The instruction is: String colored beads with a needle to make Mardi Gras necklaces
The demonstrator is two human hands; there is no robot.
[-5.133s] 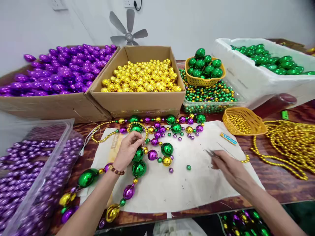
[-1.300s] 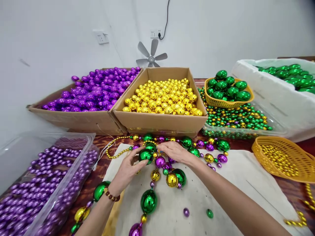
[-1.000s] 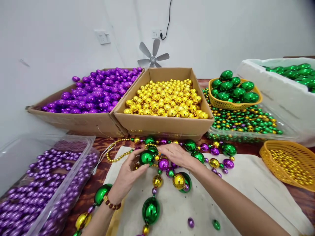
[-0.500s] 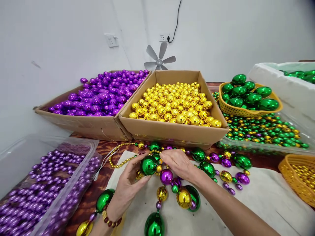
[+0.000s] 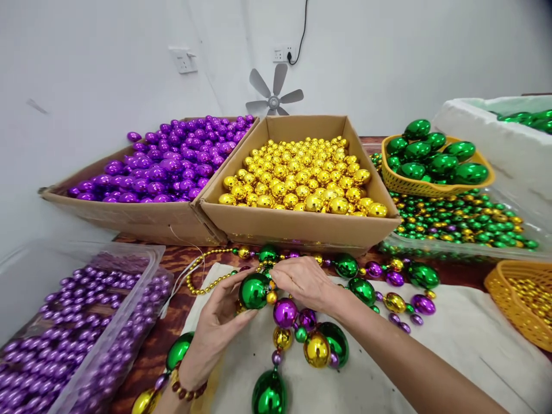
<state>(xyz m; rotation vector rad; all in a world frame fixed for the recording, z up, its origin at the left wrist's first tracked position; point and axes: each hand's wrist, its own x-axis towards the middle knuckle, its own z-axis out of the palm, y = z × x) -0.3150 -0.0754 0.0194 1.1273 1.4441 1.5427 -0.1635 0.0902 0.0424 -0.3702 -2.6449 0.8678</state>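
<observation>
Fingers and thumb of my left hand (image 5: 218, 319) curl round a large shiny green bead (image 5: 253, 291) near the middle of the cloth. Right beside it, my right hand (image 5: 304, 282) is closed in a pinch at the small gold beads (image 5: 271, 296); what sits between its fingertips is hidden. Below the hands hang a purple bead (image 5: 285, 313), a gold bead (image 5: 317, 349) and a big green bead (image 5: 269, 392), joined in strands. More of the beaded garland (image 5: 362, 291) lies to the right, partly behind my right forearm.
Cardboard boxes of purple beads (image 5: 164, 169) and gold beads (image 5: 302, 178) stand at the back. A clear bin of purple bead strings (image 5: 99, 299) is at left. On the right are yellow baskets (image 5: 437, 187), a tub of mixed small beads (image 5: 466, 224) and a white foam box (image 5: 474, 132).
The whole view has shifted slightly, so things sit a little further left and up. Both hands keep their hold at the green bead, with only a slight shift of the fingers.
</observation>
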